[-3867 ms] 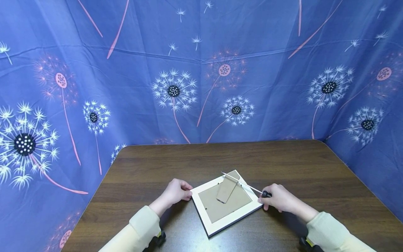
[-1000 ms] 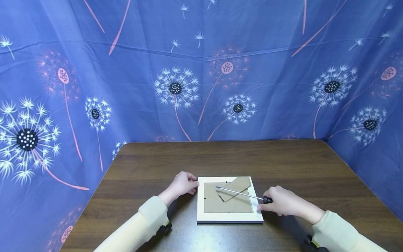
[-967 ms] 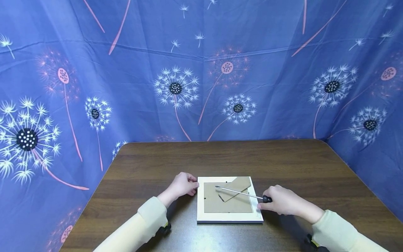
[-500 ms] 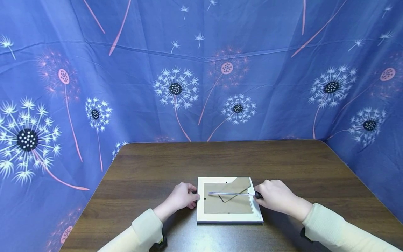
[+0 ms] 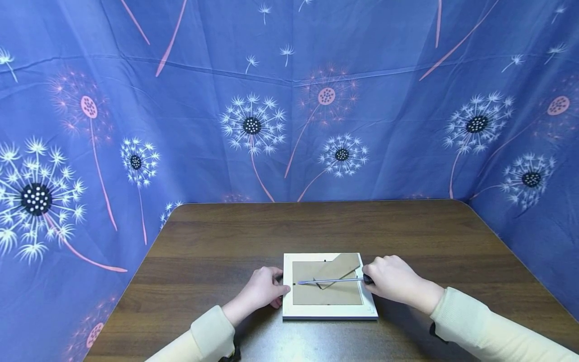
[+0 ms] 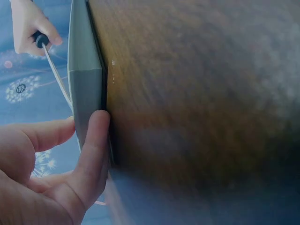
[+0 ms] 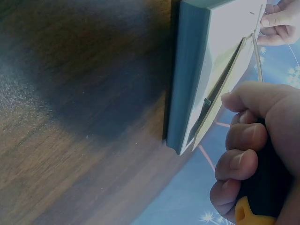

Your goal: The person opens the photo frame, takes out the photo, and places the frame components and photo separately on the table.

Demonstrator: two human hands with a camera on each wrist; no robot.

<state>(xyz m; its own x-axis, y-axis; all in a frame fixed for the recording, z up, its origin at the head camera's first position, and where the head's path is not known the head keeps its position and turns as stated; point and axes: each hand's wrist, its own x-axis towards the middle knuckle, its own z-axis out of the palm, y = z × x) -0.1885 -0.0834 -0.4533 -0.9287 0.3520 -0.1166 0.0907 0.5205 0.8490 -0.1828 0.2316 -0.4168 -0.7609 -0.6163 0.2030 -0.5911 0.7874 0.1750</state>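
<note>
A white picture frame (image 5: 330,312) lies face down on the table, its brown backing board (image 5: 312,296) upward. The cardboard easel stand (image 5: 347,264) slants across the board. My left hand (image 5: 260,290) pinches the frame's left edge; in the left wrist view the thumb (image 6: 56,132) is on the back side and a finger (image 6: 96,136) lies against the outer edge. My right hand (image 5: 398,281) grips the dark handle (image 7: 265,176) of a screwdriver (image 5: 332,280), fingers curled round it. The flat tip is close to the small black tab (image 5: 294,284) on the left; contact cannot be told.
The frame sits near the front middle of the wooden table (image 5: 226,236). A blue cloth with dandelion prints (image 5: 190,125) hangs behind the table and along both sides. More black tabs (image 5: 324,261) stand along the board's edges.
The frame was turned from slanted to square between the oldest frame and one second ago. Since then the screwdriver tip has moved left towards the left tab, and my left hand has slid down the edge.
</note>
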